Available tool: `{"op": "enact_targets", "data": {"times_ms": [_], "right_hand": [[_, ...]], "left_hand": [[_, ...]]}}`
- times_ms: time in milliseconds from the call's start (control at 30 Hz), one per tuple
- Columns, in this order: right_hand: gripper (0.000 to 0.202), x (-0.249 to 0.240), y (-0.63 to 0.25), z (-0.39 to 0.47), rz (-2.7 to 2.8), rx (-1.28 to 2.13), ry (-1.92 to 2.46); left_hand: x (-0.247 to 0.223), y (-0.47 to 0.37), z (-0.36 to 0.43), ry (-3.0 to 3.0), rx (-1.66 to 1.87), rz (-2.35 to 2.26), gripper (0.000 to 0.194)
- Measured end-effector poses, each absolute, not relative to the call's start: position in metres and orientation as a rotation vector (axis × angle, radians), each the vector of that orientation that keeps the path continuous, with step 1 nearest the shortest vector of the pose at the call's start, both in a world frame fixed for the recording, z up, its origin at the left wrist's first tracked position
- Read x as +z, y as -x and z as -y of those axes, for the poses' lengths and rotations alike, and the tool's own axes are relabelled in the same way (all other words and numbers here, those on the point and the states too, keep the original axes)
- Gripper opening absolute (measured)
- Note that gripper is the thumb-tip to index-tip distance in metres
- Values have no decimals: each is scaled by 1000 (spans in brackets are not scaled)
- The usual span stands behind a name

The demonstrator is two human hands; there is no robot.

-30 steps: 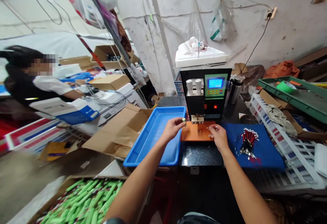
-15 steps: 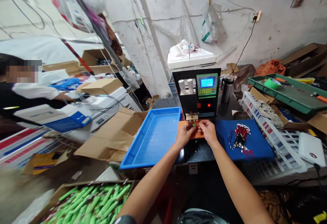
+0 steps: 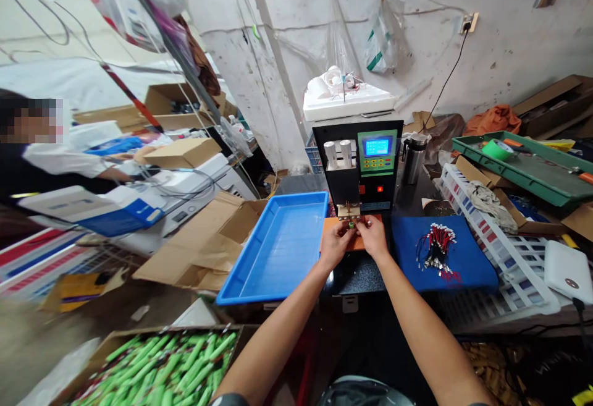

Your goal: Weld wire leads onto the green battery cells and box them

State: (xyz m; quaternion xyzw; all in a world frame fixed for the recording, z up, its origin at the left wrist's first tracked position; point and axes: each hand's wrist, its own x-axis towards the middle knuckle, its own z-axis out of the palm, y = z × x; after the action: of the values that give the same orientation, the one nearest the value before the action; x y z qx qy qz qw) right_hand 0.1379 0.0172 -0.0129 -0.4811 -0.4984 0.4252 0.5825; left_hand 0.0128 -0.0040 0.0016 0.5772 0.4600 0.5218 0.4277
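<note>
In the head view my left hand (image 3: 334, 244) is closed around a small green battery pack (image 3: 351, 225), of which only one end shows. My right hand (image 3: 373, 236) pinches close beside that end, and whatever lies in its fingertips is too small to make out. Both hands rest over an orange plate (image 3: 330, 225), right under the electrodes (image 3: 348, 211) of a black spot welder (image 3: 340, 186) with a lit blue screen. To the right, a bundle of red and black wire leads (image 3: 437, 248) with white connectors lies on a blue cloth (image 3: 407, 257).
A blue tray (image 3: 273, 251) stands left of the welder. At lower left a carton (image 3: 104, 344) holds many green battery packs. A steel flask (image 3: 414, 162), a white plastic crate (image 3: 509, 257) and a green tray (image 3: 551, 177) are on the right. Another person (image 3: 60, 165) works at far left.
My right hand has moved left and in toward the battery pack, so both hands are nearer each other under the electrodes. The view has shifted slightly.
</note>
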Motion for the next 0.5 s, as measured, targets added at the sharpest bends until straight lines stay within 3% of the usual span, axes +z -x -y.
{"op": "enact_targets", "data": {"times_ms": [500], "right_hand": [[21, -18, -137, -20, 1298, 900, 1139]], "left_hand": [[-16, -10, -5, -1433, 1340, -1099, 31]]}}
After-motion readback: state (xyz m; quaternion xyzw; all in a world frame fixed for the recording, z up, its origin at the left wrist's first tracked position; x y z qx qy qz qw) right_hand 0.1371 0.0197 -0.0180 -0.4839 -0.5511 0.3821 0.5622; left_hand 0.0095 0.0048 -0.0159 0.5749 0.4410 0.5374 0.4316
